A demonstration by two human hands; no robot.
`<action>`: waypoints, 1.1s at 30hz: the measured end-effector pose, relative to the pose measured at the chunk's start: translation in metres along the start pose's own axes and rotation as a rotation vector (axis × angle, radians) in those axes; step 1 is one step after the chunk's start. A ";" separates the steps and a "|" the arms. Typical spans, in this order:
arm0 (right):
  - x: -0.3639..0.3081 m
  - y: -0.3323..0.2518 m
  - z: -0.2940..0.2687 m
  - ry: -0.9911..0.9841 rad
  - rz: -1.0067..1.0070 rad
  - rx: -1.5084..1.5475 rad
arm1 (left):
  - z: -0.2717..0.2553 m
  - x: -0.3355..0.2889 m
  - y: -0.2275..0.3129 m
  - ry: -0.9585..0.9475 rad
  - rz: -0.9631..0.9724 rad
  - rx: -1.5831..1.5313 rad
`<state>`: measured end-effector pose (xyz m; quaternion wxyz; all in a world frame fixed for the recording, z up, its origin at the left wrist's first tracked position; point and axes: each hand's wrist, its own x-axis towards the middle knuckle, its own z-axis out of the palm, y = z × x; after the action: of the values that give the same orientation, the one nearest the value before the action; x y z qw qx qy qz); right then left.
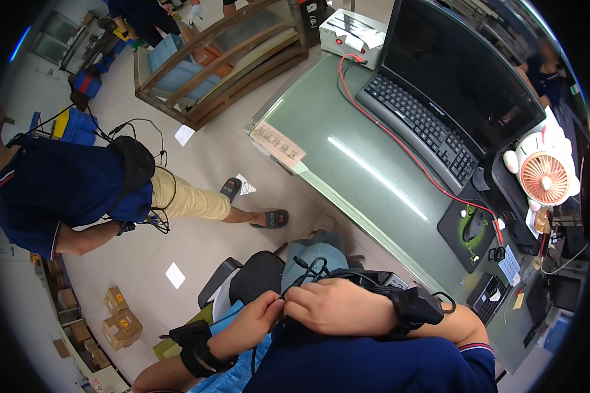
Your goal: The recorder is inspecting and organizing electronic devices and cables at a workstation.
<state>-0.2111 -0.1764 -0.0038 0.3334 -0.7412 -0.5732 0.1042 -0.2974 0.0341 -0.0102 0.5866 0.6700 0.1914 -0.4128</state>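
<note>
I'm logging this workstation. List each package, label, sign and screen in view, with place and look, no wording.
Monitor: back of desk, top right, large, black, dark.
Desk sign: desk's left corner, pale orange rectangle with dark writing.
Cardboard boxes: floor, lower left, small, brown.
Paper slips: floor beside the desk, white squares.
Left hand and right hand: on a black cable, in the lap.

An electronics workshop or factory floor: a grey table point(347, 164) carries a keyboard point(421, 124), dark monitor point(462, 72), mouse mat point(469, 232) and pink desk fan point(544, 178); cardboard boxes point(121, 318) lie on the tiled floor point(203, 242); a wooden rack point(229, 59) stands behind.
</note>
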 end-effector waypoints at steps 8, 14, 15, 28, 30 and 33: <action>0.017 0.010 0.002 0.090 0.010 -0.042 | 0.016 -0.014 0.024 0.251 0.214 0.593; 0.028 0.015 0.016 0.120 0.040 0.003 | 0.013 -0.015 0.019 0.284 0.283 0.673; 0.028 0.013 0.015 0.105 0.050 -0.003 | 0.012 -0.015 0.017 0.288 0.322 0.661; 0.024 0.021 0.016 0.133 0.179 0.228 | 0.022 -0.011 0.008 0.523 0.491 0.827; 0.025 0.020 0.016 0.123 0.194 0.232 | 0.022 -0.013 0.008 0.547 0.543 0.843; 0.031 0.018 0.020 0.105 0.202 0.224 | 0.019 -0.013 0.002 0.540 0.599 0.860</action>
<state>-0.1983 -0.1428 -0.0230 0.4312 -0.7577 -0.4624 0.1618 -0.3096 0.0187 0.0015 0.2837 0.9540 -0.0479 -0.0845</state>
